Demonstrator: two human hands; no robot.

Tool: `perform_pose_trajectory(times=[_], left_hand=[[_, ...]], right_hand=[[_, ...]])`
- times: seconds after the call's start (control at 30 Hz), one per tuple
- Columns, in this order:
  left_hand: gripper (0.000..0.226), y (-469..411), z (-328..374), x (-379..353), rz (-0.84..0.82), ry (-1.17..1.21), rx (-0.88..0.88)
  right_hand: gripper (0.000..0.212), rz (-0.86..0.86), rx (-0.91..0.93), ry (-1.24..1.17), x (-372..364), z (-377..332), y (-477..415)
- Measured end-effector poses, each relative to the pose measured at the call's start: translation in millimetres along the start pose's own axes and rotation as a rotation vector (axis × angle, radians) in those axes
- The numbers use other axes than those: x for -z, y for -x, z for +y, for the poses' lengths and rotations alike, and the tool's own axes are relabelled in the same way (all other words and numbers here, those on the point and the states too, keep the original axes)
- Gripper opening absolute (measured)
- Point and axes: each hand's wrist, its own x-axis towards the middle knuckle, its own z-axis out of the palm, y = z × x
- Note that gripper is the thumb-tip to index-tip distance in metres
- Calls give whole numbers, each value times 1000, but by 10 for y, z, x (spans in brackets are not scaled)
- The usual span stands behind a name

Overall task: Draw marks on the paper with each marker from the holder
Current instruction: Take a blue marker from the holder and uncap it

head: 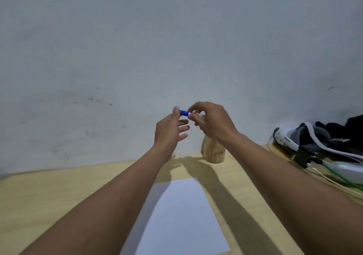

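A marker with a blue cap (pixel 184 113) and a white barrel is held level in the air in front of the wall. My right hand (pixel 211 121) grips the barrel. My left hand (pixel 172 128) pinches the blue cap between thumb and forefinger, its other fingers spread. A wooden holder (pixel 213 153) stands on the table below my right hand, its top hidden by that hand. A white sheet of paper (pixel 180 215) lies on the wooden table (pixel 59 191) between my forearms.
A grey wall rises right behind the table. At the right edge lie a white and grey headset (pixel 314 142) with straps, dark cloth, and white and green cables (pixel 337 178) trailing toward the front.
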Motion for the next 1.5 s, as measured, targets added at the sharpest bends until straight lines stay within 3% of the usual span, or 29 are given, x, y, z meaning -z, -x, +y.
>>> perform_pose_trajectory(times=[0.17,0.27,0.33,0.43,0.5,0.57,0.63,1.0,1.2,1.27,1.4,1.5], left_hand=[[15,159,107,439,55,-99,-141],[13,262,146,647,137,-44,-144],[14,340,167,773,179,-12,-139],[14,475,201,959,145,-19,-130],[13,558,220,1086,72,-64,-124],[12,627,234,1223,44,-121,-141],[13,669,236,1358,73,-174,-166],[27,756,178,1981,219,-280,-117],[7,782,-58,2451,278,-765,-64],[12,800,-163,2505,274,-914,-24],[9,788,-435,2553,271,-977,19],[20,780,-622,2549,277,-1045,-17]], right_hand=[[16,-51,41,-59,-147,-339,183],[18,118,41,-58,-271,-606,373],[17,210,-88,-130,-379,-805,539],[43,59,-503,-574,-541,-1065,689],[34,-40,-719,-981,-602,-1211,732],[25,-32,-782,-1215,-685,-1307,749],[24,-7,-771,-1300,-789,-1399,756],[26,125,-697,-1327,-1324,-1740,909],[25,-22,-614,-1053,-1406,-1623,991],[22,-42,-607,-1008,-1432,-1604,1013],[19,-78,-592,-962,-1524,-1530,1079],[21,-85,-562,-910,-1567,-1443,1108]])
